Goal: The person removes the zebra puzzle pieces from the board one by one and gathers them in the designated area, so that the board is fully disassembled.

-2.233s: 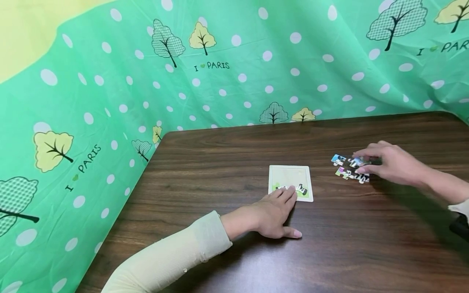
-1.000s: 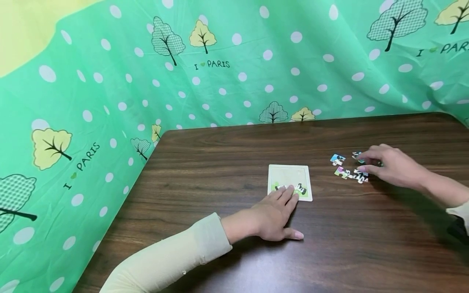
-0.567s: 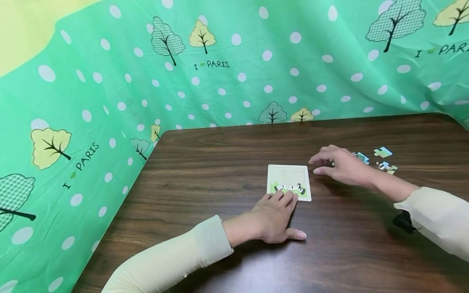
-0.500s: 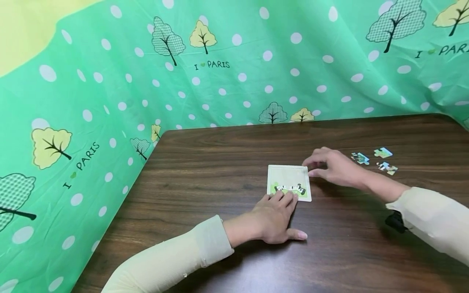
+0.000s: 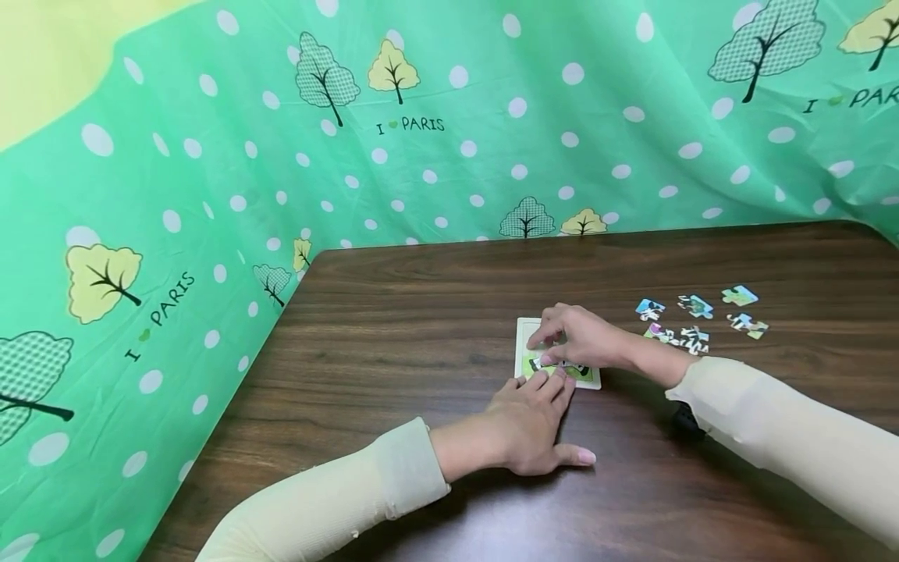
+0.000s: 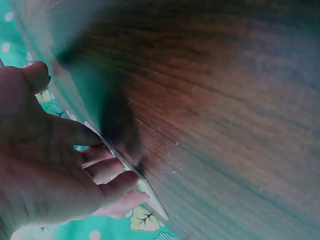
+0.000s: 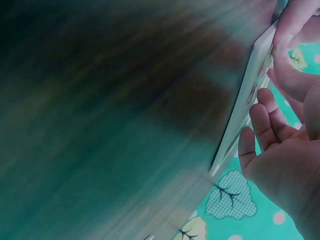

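A small white square puzzle board (image 5: pixel 523 334) lies on the table. Green ground and zebra legs are pictured along its near part. My left hand (image 5: pixel 527 429) lies flat, fingertips resting on the board's near edge and thumb spread on the tabletop. Over the board, my right hand (image 5: pixel 583 336) has its thumb and index finger bent toward each other, tips low by the picture. Whether a piece is between them cannot be made out. The right wrist view shows the right hand (image 7: pixel 285 145) beside the board (image 7: pixel 245 95), its thumb close to the left fingers.
Several loose puzzle pieces lie right of the board, among them a blue-and-white one (image 5: pixel 649 309), a striped one (image 5: pixel 694 340) and a blue-green one (image 5: pixel 740 295). Behind the dark wooden table (image 5: pixel 393 312) hangs a green dotted cloth (image 5: pixel 421 203).
From the loose pieces, my right hand has moved left until it is over the board. More of the pieces show now. My left hand has stayed almost still at the board's near edge.
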Available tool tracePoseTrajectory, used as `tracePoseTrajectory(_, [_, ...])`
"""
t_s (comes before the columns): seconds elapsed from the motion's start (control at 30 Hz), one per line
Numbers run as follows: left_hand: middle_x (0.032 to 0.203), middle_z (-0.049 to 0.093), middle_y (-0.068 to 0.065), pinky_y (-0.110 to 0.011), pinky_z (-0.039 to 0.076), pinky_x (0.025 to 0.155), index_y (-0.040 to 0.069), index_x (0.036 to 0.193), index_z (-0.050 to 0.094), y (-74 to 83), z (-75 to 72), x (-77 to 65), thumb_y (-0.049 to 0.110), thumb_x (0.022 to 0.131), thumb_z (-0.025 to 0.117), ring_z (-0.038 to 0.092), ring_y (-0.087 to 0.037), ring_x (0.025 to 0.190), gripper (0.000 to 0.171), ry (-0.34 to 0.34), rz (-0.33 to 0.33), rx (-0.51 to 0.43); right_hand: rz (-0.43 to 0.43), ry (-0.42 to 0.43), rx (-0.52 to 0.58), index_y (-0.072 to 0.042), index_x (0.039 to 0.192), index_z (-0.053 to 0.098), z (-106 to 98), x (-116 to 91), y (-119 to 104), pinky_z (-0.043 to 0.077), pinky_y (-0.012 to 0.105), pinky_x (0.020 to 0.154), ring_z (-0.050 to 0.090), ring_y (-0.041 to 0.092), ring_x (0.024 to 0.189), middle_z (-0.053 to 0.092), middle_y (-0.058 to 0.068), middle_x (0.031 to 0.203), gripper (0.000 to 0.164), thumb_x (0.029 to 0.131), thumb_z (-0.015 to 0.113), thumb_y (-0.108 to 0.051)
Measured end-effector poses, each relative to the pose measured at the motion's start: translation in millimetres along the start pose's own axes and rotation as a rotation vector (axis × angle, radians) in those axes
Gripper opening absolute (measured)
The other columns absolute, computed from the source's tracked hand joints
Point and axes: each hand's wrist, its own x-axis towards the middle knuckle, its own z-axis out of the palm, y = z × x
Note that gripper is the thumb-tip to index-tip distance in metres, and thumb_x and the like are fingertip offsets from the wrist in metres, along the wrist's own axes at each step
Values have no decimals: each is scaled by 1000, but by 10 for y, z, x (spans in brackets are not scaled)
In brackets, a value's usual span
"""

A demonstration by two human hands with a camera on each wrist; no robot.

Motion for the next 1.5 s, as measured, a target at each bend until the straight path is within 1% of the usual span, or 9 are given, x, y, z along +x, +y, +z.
tracePoseTrajectory(0.27, [159, 10, 11, -32, 23, 115, 21, 156, 8, 9, -3, -7, 85, 80, 20, 9, -7, 144, 100, 12, 3, -16, -4, -8, 13, -15, 91, 73, 37, 36, -37, 42, 34, 73, 50, 18, 82, 57, -3, 81, 21, 75, 80, -3])
tracePoseTrajectory(0.43, [158, 11, 12, -34, 23, 115, 21, 156, 9, 16, 3, -5, 85, 79, 22, 10, -7, 143, 100, 24, 7, -24, 25, -47, 79, -13, 86, 65, 37, 68, -52, 44, 33, 72, 52, 16, 79, 57, -2, 79, 24, 74, 77, 3])
tracePoseTrajectory(0.5, [158, 12, 12, -33, 23, 115, 21, 156, 9, 17, 5, -5, 85, 79, 22, 11, -6, 142, 100, 26, 8, -26, 49, -67, 118, -12, 86, 63, 38, 73, -57, 45, 30, 70, 53, 15, 75, 57, -2, 76, 25, 75, 76, 6])
tracePoseTrajectory(0.6, [157, 13, 13, -33, 24, 114, 21, 156, 10, 16, 4, -8, 85, 79, 23, 13, -6, 141, 101, 32, 8, -27, 70, -81, 149, -12, 87, 63, 36, 74, -66, 45, 27, 67, 54, 13, 71, 57, -3, 73, 24, 76, 74, 7])
tracePoseTrajectory(0.9, [155, 16, 13, -33, 25, 113, 20, 156, 11, 11, 8, -15, 85, 80, 23, 16, -6, 139, 100, 39, 11, -21, 59, -82, 159, -11, 88, 65, 43, 70, -69, 46, 26, 67, 54, 12, 71, 58, -2, 73, 23, 77, 75, 7])
tracePoseTrajectory(1.03, [156, 15, 13, -33, 24, 114, 20, 156, 10, 11, 13, -21, 84, 80, 22, 16, -6, 140, 100, 39, 14, -18, 28, -74, 108, -13, 89, 67, 44, 59, -82, 47, 27, 68, 54, 10, 72, 58, -4, 74, 23, 78, 73, 7])
tracePoseTrajectory(1.27, [158, 12, 12, -34, 22, 115, 21, 156, 10, 14, 35, -34, 84, 80, 21, 15, -8, 142, 99, 46, 9, -12, -72, -23, -4, -12, 96, 70, 58, 38, -124, 48, 34, 70, 54, 9, 76, 61, -4, 79, 23, 81, 70, 5])
tracePoseTrajectory(1.4, [158, 12, 11, -34, 22, 115, 20, 156, 10, 16, 42, -32, 84, 81, 21, 16, -8, 141, 99, 50, 11, -13, -84, 21, -53, -10, 100, 71, 46, 39, -124, 48, 35, 72, 53, 10, 77, 60, -6, 80, 22, 83, 70, 3])
tracePoseTrajectory(1.5, [159, 12, 10, -35, 23, 115, 21, 156, 9, 17, 36, -22, 84, 81, 22, 16, -8, 142, 99, 45, 9, -22, -86, 49, -57, -8, 103, 71, 2, 27, -99, 49, 37, 73, 53, 11, 78, 61, -6, 82, 24, 83, 67, 6])
